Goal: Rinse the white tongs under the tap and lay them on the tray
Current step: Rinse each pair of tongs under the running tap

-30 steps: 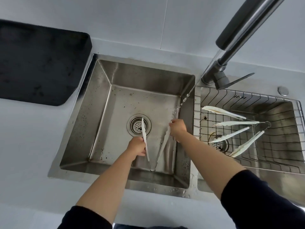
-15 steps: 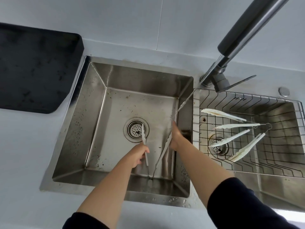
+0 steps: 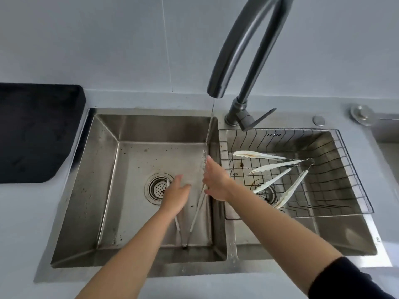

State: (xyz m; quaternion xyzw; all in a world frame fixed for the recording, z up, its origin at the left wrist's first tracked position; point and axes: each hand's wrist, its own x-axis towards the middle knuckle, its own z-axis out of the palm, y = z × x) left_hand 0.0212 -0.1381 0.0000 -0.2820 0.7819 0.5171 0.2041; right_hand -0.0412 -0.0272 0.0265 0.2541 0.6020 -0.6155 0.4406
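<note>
Water (image 3: 209, 134) runs from the tap (image 3: 237, 50) down the right wall of the left basin (image 3: 86, 190), where the white tongs (image 3: 195, 216) lie splayed in a V, hinge near the front edge. The left hand (image 3: 176, 196) rests flat, fingers straight, on one arm; the right hand (image 3: 216, 182) reaches into the stream against the other, its grip impossible to tell. The wire tray (image 3: 354, 169) in the right basin holds two more pairs of tongs (image 3: 272, 167), with bare grid toward its right rim.
</note>
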